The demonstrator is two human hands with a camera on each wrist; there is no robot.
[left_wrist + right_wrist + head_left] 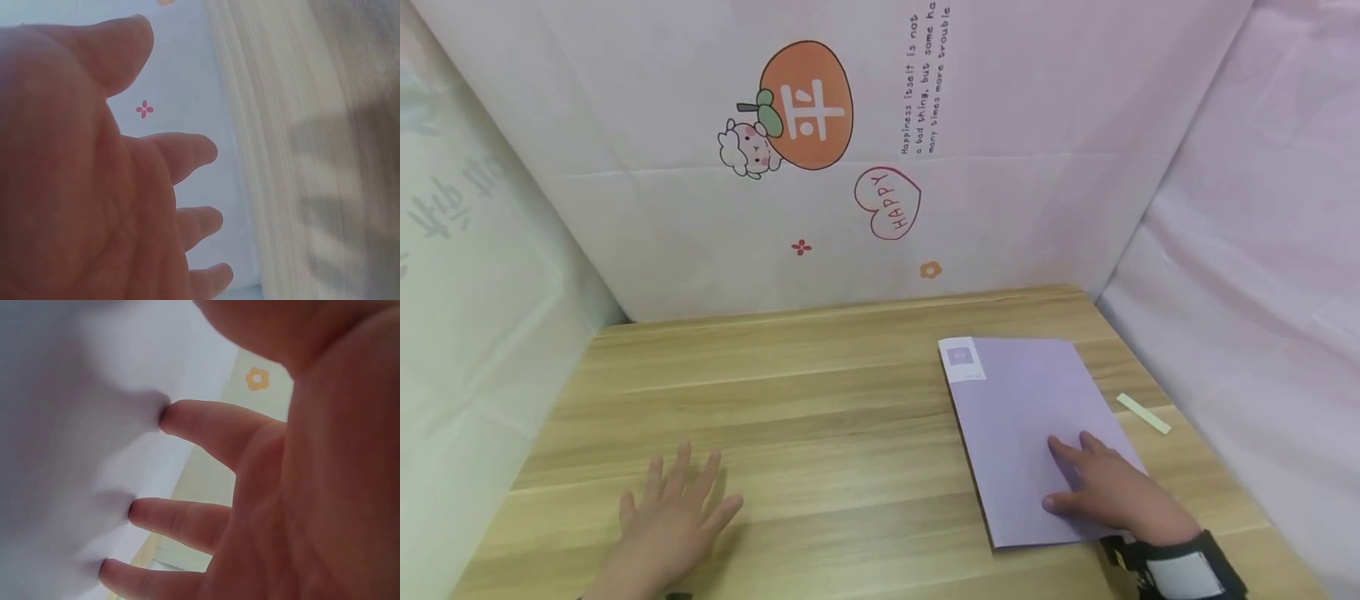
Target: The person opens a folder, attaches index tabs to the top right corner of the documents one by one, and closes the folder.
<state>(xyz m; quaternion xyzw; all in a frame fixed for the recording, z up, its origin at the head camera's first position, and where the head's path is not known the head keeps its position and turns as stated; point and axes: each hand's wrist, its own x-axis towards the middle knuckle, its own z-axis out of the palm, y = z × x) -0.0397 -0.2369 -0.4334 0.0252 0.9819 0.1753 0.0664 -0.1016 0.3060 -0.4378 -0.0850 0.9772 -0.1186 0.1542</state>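
A flat lilac folder point(1022, 408) with a white label point(962, 358) at its upper left corner lies on the right side of the table. My right hand point(1108, 487) rests on its lower right part, and in the right wrist view the fingertips point(178, 417) touch the lilac surface with the fingers spread. On the left, my left hand point(670, 521) is held over the bare wood with fingers extended and apart. The left wrist view shows its palm point(81, 169) holding nothing, and the hand's shadow falls on the table.
A short pale strip point(1144, 414) lies right of the folder, near the table's right edge. The wood-grain table point(790, 392) is bounded at the back by a white printed cloth point(700, 242), with plain cloth point(1262, 275) hanging along the right side.
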